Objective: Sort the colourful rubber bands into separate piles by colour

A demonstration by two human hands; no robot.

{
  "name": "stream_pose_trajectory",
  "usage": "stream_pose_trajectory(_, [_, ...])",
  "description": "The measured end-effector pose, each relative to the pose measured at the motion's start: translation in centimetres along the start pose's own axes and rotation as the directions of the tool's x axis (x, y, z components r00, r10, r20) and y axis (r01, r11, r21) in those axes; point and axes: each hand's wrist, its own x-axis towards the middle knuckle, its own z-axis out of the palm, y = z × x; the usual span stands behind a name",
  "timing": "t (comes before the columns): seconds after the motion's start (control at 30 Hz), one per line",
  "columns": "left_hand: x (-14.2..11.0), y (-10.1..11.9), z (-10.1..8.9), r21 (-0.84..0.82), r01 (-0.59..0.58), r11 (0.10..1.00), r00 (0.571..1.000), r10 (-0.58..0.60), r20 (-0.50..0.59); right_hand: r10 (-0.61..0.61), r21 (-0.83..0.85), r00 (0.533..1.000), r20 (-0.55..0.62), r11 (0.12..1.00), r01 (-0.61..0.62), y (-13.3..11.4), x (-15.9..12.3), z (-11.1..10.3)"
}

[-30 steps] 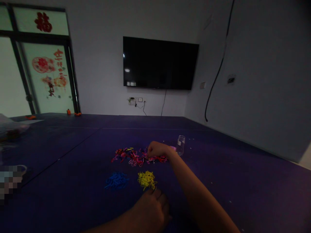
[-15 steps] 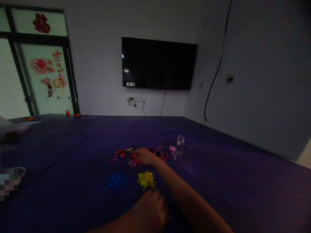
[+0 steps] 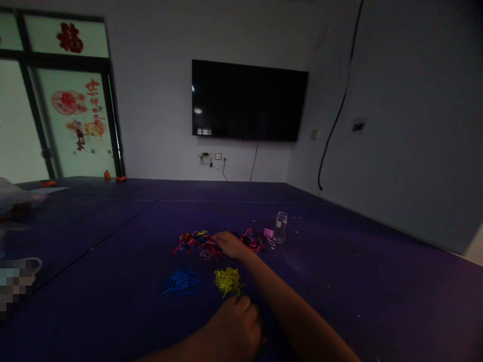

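My right hand [image 3: 227, 244] reaches out to a loose pile of mixed elastic bands [image 3: 190, 240], mostly red, pink and dark. Its fingers are drawn together and point down into the pile; whatever is between the fingertips is too small to make out. Closer to me, my left hand [image 3: 241, 322] is curled closed on the purple surface, just below a heap of yellow elastic bands [image 3: 228, 280]. Anything inside that hand is hidden by the fingers. A heap of blue elastic bands [image 3: 181, 282] lies to the left of the yellow one.
Beyond the mixed pile, to its right, stands a clear bottle [image 3: 279, 227] with a pink lid [image 3: 268, 233] beside it. A white-strapped item [image 3: 34, 266] and a plastic bag [image 3: 18, 193] lie at the left. The purple surface [image 3: 339, 261] runs back to the wall.
My right hand has shifted very slightly right over the mixed pile. The left hand stays closed in nearly the same place; the whole view has moved a little.
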Motion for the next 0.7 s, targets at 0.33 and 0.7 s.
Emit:
stream_pose_trajectory(0.33, [0.0, -0.1, -0.5, 0.007, -0.004, 1.0, 1.0, 0.004, 0.012, -0.091, -0.13, 0.995, -0.043, 0.988, 0.085, -0.3, -0.2, 1.6])
stream_pose_trajectory(0.7, [0.0, 0.0, -0.7, 0.017, 0.0, 1.0, 1.0, 0.0, 0.018, 0.166, 0.017, 0.975, -0.149, 0.986, -0.165, 1.3, 0.0, -0.9])
